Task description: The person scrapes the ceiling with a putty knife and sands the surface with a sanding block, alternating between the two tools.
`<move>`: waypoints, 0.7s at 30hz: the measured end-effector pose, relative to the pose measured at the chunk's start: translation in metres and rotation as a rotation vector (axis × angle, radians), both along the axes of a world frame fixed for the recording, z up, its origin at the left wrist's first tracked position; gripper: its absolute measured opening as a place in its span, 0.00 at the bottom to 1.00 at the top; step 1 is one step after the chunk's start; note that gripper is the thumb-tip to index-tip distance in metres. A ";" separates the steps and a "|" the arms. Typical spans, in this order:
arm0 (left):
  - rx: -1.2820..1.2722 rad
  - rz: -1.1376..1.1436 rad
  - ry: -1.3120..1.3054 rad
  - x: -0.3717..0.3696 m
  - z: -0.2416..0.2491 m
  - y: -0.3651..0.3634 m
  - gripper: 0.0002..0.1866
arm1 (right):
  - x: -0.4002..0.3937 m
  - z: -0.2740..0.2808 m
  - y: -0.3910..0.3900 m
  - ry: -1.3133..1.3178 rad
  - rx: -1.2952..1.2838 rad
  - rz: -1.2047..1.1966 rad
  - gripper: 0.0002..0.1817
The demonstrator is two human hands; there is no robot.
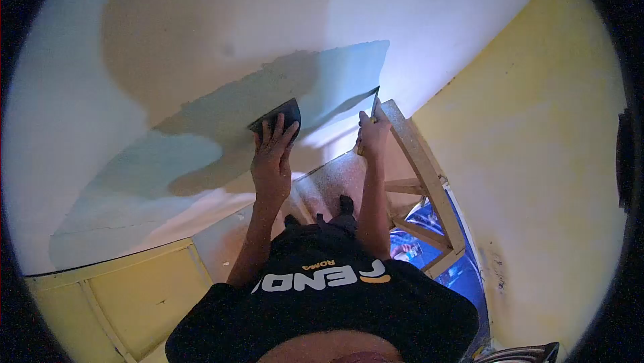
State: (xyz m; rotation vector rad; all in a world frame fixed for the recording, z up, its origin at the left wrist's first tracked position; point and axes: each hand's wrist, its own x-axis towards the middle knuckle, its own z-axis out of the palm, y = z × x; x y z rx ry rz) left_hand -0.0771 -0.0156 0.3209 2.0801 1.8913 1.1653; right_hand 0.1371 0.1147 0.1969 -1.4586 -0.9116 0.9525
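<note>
Against the pale wall (74,95), my left hand (272,162) holds a dark flat spreader (285,113), its fingers laid across the back of it. A damp-looking blue-grey patch (349,61) spreads over the wall around the spreader. To the right, my right hand (374,134) is closed around a putty knife (375,103) with a yellow handle. Its thin blade points up, the tip overlapping the lower right part of the patch. Both arms reach forward and cast large shadows on the wall.
A wooden frame (426,175) stands right of my right arm, with blue sheeting (463,282) seen through and below it. A yellow wall (537,162) rises on the right. Yellow panelling (141,289) lies lower left. My feet (345,205) are on a speckled surface (329,178).
</note>
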 end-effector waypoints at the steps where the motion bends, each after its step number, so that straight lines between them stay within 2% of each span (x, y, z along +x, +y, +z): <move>1: -0.005 0.005 0.007 -0.001 -0.001 0.000 0.21 | 0.000 0.013 -0.005 0.058 -0.036 0.041 0.35; 2: -0.007 0.010 0.015 -0.001 -0.002 0.000 0.21 | 0.000 0.028 -0.009 0.115 -0.074 0.079 0.37; 4: 0.011 0.004 0.025 -0.001 -0.003 0.002 0.21 | -0.003 0.020 -0.011 0.093 0.033 0.033 0.39; 9: -0.004 0.006 0.036 0.000 -0.002 0.001 0.21 | 0.006 0.025 -0.010 0.232 -0.102 0.089 0.43; 10: 0.006 0.004 0.037 -0.001 -0.003 0.003 0.21 | 0.001 0.016 -0.008 0.255 -0.026 0.068 0.45; 13: 0.007 0.007 0.046 -0.001 -0.001 0.004 0.21 | 0.006 0.017 -0.005 0.217 -0.078 0.103 0.51; 14: -0.002 0.009 0.050 0.000 -0.002 0.003 0.21 | 0.013 0.022 -0.002 0.229 -0.151 0.148 0.50; 16: 0.007 0.010 0.044 0.001 -0.004 0.001 0.21 | 0.013 0.010 -0.003 0.199 -0.135 0.139 0.46; 17: 0.021 0.010 0.044 0.001 -0.003 0.003 0.21 | 0.007 -0.021 -0.001 0.157 -0.037 0.087 0.43; 18: 0.020 0.007 0.038 0.000 -0.002 0.005 0.21 | 0.006 -0.023 0.001 0.144 -0.002 0.065 0.41; 21: -0.001 0.008 0.030 -0.001 -0.002 0.002 0.21 | 0.005 0.019 -0.007 0.153 -0.034 0.059 0.35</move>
